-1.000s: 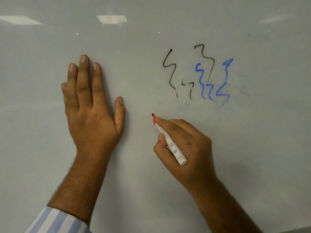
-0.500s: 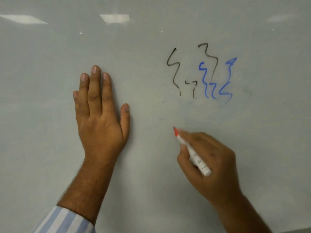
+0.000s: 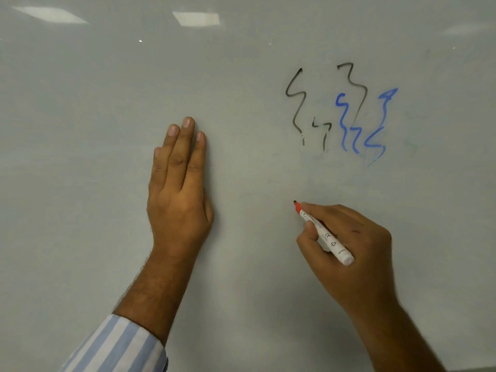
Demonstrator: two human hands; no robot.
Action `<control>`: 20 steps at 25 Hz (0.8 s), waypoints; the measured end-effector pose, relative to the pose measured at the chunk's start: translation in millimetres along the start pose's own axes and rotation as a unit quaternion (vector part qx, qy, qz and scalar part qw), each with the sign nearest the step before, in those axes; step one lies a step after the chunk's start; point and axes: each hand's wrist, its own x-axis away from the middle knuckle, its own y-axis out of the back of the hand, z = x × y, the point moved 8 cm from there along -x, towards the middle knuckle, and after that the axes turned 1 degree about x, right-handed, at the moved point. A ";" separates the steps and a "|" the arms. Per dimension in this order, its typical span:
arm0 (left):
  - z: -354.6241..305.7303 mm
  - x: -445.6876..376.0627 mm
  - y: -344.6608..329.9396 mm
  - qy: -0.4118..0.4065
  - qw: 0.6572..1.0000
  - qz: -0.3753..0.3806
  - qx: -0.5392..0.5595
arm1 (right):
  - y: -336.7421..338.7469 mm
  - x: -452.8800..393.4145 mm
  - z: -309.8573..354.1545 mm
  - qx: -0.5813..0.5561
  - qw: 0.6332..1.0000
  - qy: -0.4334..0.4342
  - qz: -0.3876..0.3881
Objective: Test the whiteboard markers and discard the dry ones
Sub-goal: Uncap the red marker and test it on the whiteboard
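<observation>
My right hand [image 3: 351, 248] grips an uncapped white marker [image 3: 326, 236] with a red neck and dark tip [image 3: 295, 203]. The tip points up-left and rests at or just off the whiteboard [image 3: 80, 157]; contact is unclear. No red line shows on the board near the tip. My left hand [image 3: 178, 183] lies flat against the board to the left, fingers together, holding nothing. Above the marker are black squiggles [image 3: 296, 103] and blue squiggles [image 3: 349, 124].
The whiteboard fills the view, with ceiling light reflections [image 3: 197, 18] along the top. Faint smudges of wiped ink [image 3: 410, 146] lie around and below the squiggles. A striped blue-and-white sleeve [image 3: 118, 347] covers my left forearm at the bottom.
The marker and my right hand have shifted down and to the right, away from my left hand. No new red mark has appeared on the board.
</observation>
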 end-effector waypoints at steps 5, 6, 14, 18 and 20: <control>6.4 14.4 10.3 -0.010 0.994 -0.021 0.106 | -9.3 9.3 4.1 -0.158 0.982 -0.100 0.042; 5.4 20.9 11.8 -0.008 0.990 -0.020 0.137 | -11.8 11.3 6.1 -0.173 0.978 -0.111 0.043; -11.6 81.1 5.8 0.242 0.895 0.090 0.364 | -19.4 40.9 17.3 -0.189 0.973 -0.107 0.073; -22.0 105.9 -7.0 0.337 0.778 0.148 0.509 | -15.9 63.1 9.8 -0.228 0.958 -0.149 0.089; -28.9 112.8 -11.5 0.349 0.745 0.176 0.540 | -16.1 73.8 8.6 -0.231 0.955 -0.155 0.106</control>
